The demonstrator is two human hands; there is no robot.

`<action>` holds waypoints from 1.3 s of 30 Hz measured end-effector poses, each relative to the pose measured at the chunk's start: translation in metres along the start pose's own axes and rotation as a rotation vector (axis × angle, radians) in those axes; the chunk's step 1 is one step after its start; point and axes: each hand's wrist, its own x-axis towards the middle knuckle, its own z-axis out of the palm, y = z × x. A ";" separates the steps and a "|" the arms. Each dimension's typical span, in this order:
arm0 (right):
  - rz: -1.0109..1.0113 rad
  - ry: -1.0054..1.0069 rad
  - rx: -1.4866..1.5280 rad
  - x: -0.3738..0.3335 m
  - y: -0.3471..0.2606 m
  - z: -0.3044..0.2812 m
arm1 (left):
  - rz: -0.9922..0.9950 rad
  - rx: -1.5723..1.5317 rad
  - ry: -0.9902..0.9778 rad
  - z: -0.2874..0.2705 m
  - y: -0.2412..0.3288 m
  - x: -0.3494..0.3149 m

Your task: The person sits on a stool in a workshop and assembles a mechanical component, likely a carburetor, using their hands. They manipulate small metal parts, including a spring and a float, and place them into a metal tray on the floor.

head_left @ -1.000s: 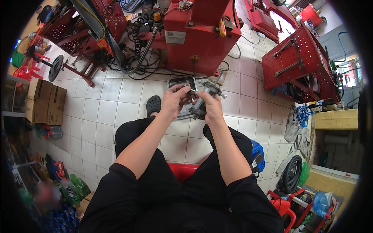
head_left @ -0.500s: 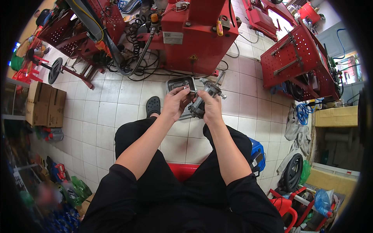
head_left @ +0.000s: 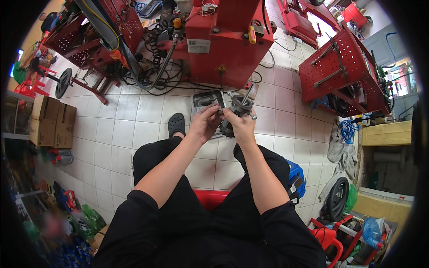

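My right hand (head_left: pixel 239 125) is wrapped around a grey metal mechanical part (head_left: pixel 241 105) with a round housing and a long shaft pointing up and away. Close beside it, my left hand (head_left: pixel 206 123) has thumb and fingers pinched together against the near left side of the part. Whatever the left fingertips hold is too small and too covered to make out. Just beyond the left hand, a grey tray (head_left: pixel 194 103) lies on the tiled floor with a dark cylindrical piece (head_left: pixel 207 100) in it. Both hands hang above the floor in front of my knees.
A red machine (head_left: pixel 232 58) with hoses and cables at its foot stands straight ahead. A red perforated cart (head_left: pixel 339 76) is at the right, cardboard boxes (head_left: pixel 52 121) at the left. A blue case (head_left: pixel 296 178) sits by my right knee.
The metal part has tilted in my right hand, so its round top and shaft show more. My fingertips have come closer together, and a small light piece seen between them is now hidden.
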 end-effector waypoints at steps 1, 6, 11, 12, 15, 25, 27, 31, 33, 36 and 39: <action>-0.008 -0.004 0.003 0.001 0.001 -0.001 | -0.003 -0.021 0.005 -0.001 -0.001 0.001; -0.024 -0.005 -0.011 0.001 0.003 -0.004 | 0.006 -0.058 -0.049 -0.003 -0.003 0.004; -0.006 -0.016 -0.054 0.003 0.003 -0.005 | 0.021 -0.068 -0.014 -0.002 -0.005 0.004; -0.013 -0.009 -0.061 0.002 0.003 -0.005 | 0.031 -0.062 -0.019 -0.003 -0.006 0.004; -0.037 0.010 -0.071 0.002 0.003 -0.004 | 0.073 -0.039 -0.034 -0.004 -0.006 0.006; -0.028 0.093 -0.127 0.003 0.002 -0.006 | 0.281 0.131 -0.004 -0.003 -0.004 0.009; -0.015 0.102 -0.136 0.002 0.000 -0.005 | 0.293 0.150 0.011 -0.004 -0.004 0.009; -0.006 0.060 -0.168 0.002 -0.004 -0.007 | 0.213 0.109 0.046 -0.003 -0.001 0.007; -0.022 0.032 -0.146 0.001 -0.004 -0.007 | 0.171 0.050 0.067 -0.001 0.001 0.006; -0.043 0.004 -0.060 -0.001 -0.002 -0.005 | 0.163 -0.003 0.068 -0.002 0.001 0.006; -0.051 -0.021 -0.062 -0.002 -0.002 -0.004 | 0.164 -0.051 0.052 -0.005 0.002 0.008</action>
